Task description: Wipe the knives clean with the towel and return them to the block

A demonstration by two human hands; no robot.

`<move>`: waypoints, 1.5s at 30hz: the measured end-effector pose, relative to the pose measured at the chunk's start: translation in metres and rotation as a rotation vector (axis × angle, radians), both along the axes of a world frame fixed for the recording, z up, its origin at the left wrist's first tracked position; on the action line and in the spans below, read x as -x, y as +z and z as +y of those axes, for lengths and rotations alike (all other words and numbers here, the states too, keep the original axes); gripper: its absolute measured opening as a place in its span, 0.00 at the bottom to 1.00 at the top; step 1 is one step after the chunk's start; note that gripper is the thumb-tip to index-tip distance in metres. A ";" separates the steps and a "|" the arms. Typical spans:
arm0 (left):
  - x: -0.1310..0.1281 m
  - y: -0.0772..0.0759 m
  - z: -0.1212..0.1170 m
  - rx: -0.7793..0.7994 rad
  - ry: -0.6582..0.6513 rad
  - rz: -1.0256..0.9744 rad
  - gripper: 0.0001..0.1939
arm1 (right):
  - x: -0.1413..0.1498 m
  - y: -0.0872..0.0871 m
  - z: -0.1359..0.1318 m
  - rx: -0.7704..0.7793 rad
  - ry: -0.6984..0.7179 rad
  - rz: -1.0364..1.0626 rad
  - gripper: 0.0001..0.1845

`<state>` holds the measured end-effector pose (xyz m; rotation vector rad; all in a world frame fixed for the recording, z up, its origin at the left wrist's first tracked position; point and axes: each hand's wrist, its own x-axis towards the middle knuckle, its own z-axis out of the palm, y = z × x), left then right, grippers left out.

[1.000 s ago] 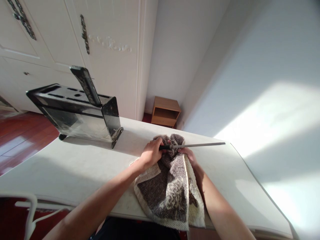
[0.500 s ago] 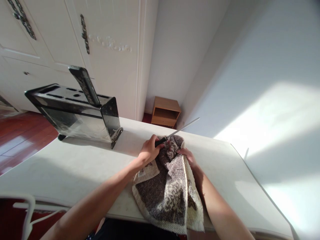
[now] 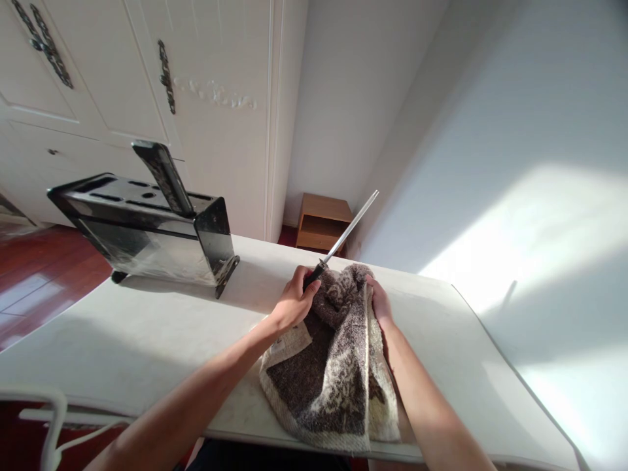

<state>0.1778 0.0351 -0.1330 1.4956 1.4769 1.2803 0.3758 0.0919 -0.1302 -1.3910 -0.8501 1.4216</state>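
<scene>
My left hand is wrapped round the black handle of a sharpening steel. Its thin metal rod points up and to the right, beyond the far edge of the table. My right hand grips the right edge of a brown and cream towel, partly hiding its fingers. The towel is bunched up between both hands, just below the rod, and its lower part hangs over the near table edge.
A black-framed knife block with clear sides stands at the left of the white table, one black-handled knife in it. Behind are white cabinets and a small wooden nightstand. A wall borders the right; a white chair frame is at lower left.
The sharpening steel has tilted to a steeper angle, its tip rising. My right hand has shifted slightly up and right with the towel, and the bunched part sits off the rod.
</scene>
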 end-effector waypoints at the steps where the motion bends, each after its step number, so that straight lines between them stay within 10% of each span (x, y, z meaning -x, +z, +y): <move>1: 0.000 0.000 0.000 -0.015 -0.013 -0.013 0.11 | -0.004 0.001 0.001 0.009 -0.062 -0.074 0.17; 11: -0.001 -0.001 -0.002 -0.054 -0.124 -0.019 0.11 | -0.022 -0.001 0.007 -0.039 -0.110 -0.029 0.13; 22: -0.019 -0.005 -0.012 -0.082 -0.116 0.041 0.11 | 0.013 -0.005 -0.015 -0.061 0.375 0.559 0.12; 35: -0.021 -0.012 -0.009 -0.253 -0.197 0.083 0.20 | 0.020 -0.021 -0.020 -0.330 0.382 0.111 0.21; 45: -0.022 -0.013 -0.012 -0.263 -0.175 0.012 0.24 | 0.029 -0.017 -0.037 -0.296 0.306 0.173 0.16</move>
